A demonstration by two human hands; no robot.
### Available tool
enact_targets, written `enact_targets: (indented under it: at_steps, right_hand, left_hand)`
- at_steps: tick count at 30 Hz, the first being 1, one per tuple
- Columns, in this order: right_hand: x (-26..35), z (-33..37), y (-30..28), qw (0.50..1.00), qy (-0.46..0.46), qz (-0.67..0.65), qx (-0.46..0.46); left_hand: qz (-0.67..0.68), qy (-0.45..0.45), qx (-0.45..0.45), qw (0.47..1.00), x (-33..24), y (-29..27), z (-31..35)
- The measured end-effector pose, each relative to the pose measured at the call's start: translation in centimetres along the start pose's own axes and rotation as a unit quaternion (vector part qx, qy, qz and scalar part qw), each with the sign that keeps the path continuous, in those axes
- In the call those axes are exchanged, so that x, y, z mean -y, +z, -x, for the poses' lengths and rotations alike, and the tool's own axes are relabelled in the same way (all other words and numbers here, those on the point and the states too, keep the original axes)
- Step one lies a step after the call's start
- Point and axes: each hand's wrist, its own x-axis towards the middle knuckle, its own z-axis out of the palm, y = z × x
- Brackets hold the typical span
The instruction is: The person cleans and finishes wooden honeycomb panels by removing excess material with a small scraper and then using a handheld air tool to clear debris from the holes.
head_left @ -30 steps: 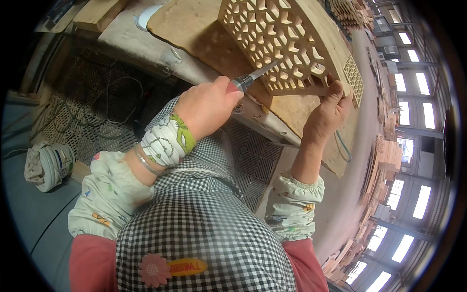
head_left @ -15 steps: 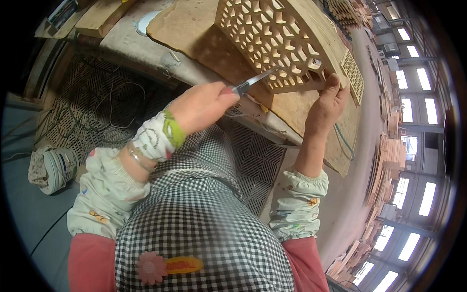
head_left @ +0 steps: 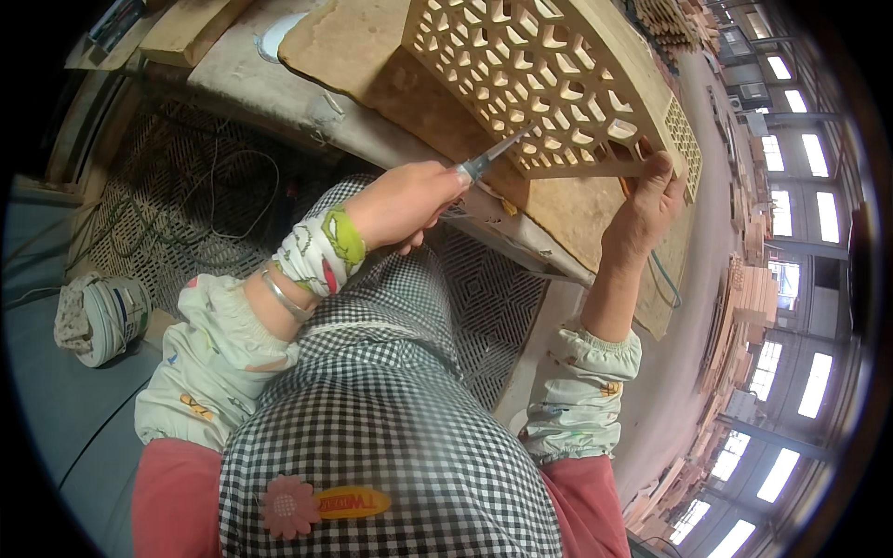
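Note:
My left hand (head_left: pixel 406 203) is closed round the handle of a utility knife (head_left: pixel 496 154), its slim, pale blade pointing up and to the right. The tip overlaps the lower openings of a wooden lattice panel (head_left: pixel 535 79); whether it touches the wood I cannot tell. Angular holes of several shapes pierce this panel, which stands tilted on its lower edge. My right hand (head_left: pixel 644 212) grips the panel's lower right corner, thumb on the near side and the other fingers mostly hidden behind.
A worn brown board (head_left: pixel 372 51) lies on the workbench (head_left: pixel 251 79) under the panel. Another lattice piece (head_left: pixel 684 139) is beyond my right hand. At left, a wood block (head_left: pixel 191 33) sits on the bench and a white bucket (head_left: pixel 116 316) is below. Stacked timber (head_left: pixel 744 307) lines the right.
Both hands have shifted a little to the right. The panel's right end has moved right with my right hand, and the knife has turned slightly, its tip still over the lower openings.

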Motion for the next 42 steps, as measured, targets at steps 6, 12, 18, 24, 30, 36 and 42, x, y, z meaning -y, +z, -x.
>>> enact_targets:
  at_steps: [6,12,18,24,30,36,42]
  right_hand:
    - [0.0,-0.1,0.3,1.0,0.015,0.001,-0.004]
    - [-0.4,-0.2,0.5,0.999,0.023,-0.026,-0.017]
    - [-0.3,-0.5,0.3,1.0,0.017,-0.005,-0.013]
    - [-0.1,-0.3,0.1,1.0,0.03,0.001,-0.009]
    - [1.2,0.0,0.5,1.0,0.012,-0.003,0.011]
    - [3.0,-0.4,1.1,0.999,0.016,-0.028,0.005]
    - [4.5,-0.7,1.7,1.0,0.011,-0.02,0.01]
  left_hand:
    - [-0.001,0.005,-0.012,1.0,0.8,0.3,-1.0]
    - [0.04,-0.022,0.03,0.999,1.5,0.1,-1.7]
    - [0.065,-0.012,0.034,0.997,1.6,0.0,-1.9]
    - [0.076,-0.025,0.016,0.997,1.7,0.5,-1.4]
    - [0.083,0.006,0.014,0.996,1.6,0.1,-0.3]
    - [0.088,-0.001,-0.004,0.996,0.6,0.4,2.1]
    - [0.095,0.014,-0.007,0.995,0.2,0.6,3.8]
